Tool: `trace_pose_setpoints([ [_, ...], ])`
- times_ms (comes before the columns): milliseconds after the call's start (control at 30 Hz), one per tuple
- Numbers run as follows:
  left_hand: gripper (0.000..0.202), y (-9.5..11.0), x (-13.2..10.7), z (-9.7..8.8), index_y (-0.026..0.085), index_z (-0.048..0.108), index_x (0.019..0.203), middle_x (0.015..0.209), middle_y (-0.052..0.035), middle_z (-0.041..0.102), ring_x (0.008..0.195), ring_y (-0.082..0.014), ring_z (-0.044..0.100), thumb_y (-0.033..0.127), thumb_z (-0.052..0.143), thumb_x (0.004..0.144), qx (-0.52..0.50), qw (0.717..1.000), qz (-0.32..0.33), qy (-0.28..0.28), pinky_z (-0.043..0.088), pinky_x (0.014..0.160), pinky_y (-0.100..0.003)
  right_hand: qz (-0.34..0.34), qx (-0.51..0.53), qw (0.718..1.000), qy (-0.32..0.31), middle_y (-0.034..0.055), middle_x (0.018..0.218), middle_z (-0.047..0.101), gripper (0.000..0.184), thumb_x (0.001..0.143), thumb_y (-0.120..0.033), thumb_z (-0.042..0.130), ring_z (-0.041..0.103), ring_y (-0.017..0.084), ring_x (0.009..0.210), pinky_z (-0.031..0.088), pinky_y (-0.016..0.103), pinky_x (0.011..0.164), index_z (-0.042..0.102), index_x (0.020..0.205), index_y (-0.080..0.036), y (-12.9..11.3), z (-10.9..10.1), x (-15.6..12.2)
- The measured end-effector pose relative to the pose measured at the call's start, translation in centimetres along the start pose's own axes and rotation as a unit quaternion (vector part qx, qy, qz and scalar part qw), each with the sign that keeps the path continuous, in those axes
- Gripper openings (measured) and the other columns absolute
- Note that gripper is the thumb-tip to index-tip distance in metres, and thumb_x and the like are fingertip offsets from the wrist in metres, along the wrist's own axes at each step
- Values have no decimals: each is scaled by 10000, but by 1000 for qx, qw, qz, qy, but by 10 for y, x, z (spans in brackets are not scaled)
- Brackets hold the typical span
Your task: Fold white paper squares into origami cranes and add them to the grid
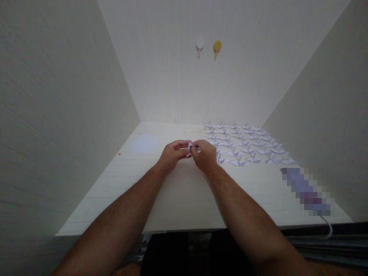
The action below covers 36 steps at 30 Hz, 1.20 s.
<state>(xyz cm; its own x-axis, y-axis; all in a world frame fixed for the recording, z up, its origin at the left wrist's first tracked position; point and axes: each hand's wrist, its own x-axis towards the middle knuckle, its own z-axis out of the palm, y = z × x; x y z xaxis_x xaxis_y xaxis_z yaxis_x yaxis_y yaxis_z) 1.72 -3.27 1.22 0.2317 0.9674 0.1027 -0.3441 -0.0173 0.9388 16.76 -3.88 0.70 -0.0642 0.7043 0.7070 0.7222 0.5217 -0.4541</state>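
Above the middle of the white table, a small piece of folded white paper (189, 145) is pinched between both hands. My left hand (174, 153) grips its left side, thumb and fingers closed on it. From the right, my right hand (204, 154) also pinches the paper, with its thumb pointing toward the left hand. Much of the paper is hidden behind the fingers, so its exact shape is unclear. Just beyond and to the right of my right hand lie rows of folded white paper cranes (237, 135).
A pale stack of paper (145, 143) lies at the table's left, near a small red dot (119, 154). A blurred-out long object (306, 191) with a white cord lies at the right. Walls enclose three sides; a white hook (200, 44) and a yellow hook (217, 46) hang on the back one.
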Motion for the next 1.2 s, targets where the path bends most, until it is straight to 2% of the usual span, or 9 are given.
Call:
trace_pose_setpoints([
  [233, 405, -2, 0, -1, 138, 736, 966, 915, -85, 738, 770, -175, 687, 234, 862, 593, 9, 1000, 9, -8, 558, 735, -345, -27, -22, 999, 16, 69, 821, 698, 176, 863, -202, 503, 627, 202, 825, 467, 320, 806, 667, 802, -210, -4, -3, 2],
  [500, 406, -5, 2, -4, 153, 744, 985, 957, -91, 744, 845, -194, 694, 248, 848, 605, 12, 1000, 13, -7, 570, 811, -392, -17, -16, 1000, 17, 70, 839, 708, 193, 861, -187, 488, 638, 200, 821, 479, 314, 793, 678, 830, -201, -1, -1, 1],
  [733, 360, -2, 1, -4, 163, 753, 972, 922, -68, 743, 827, -180, 688, 216, 819, 622, 17, 1000, 11, -4, 583, 742, -344, -33, -26, 998, 37, 65, 833, 715, 210, 850, -168, 486, 644, 192, 797, 486, 305, 769, 694, 850, -191, 1, 0, 0],
  [867, 329, 2, -1, -1, 163, 759, 942, 895, -59, 743, 790, -173, 685, 197, 794, 616, 30, 999, 5, 14, 584, 693, -318, -41, 5, 998, 52, 59, 805, 711, 193, 843, -175, 501, 649, 188, 774, 496, 306, 753, 693, 842, -182, 3, 2, -1],
  [1067, 304, 4, 0, -3, 161, 757, 916, 878, -55, 739, 765, -173, 681, 181, 748, 612, 50, 998, 13, 33, 580, 630, -290, 47, 121, 991, 37, 18, 801, 715, 128, 783, -193, 575, 658, 160, 730, 521, 280, 709, 688, 843, -203, 3, 3, 0],
  [1200, 283, 4, 1, -4, 159, 747, 896, 858, -45, 728, 755, -168, 674, 185, 734, 615, 61, 997, 26, 51, 575, 611, -276, 67, 117, 990, 38, 6, 732, 705, 111, 787, -214, 585, 639, 150, 657, 495, 269, 646, 695, 795, -204, 2, 3, 0],
])
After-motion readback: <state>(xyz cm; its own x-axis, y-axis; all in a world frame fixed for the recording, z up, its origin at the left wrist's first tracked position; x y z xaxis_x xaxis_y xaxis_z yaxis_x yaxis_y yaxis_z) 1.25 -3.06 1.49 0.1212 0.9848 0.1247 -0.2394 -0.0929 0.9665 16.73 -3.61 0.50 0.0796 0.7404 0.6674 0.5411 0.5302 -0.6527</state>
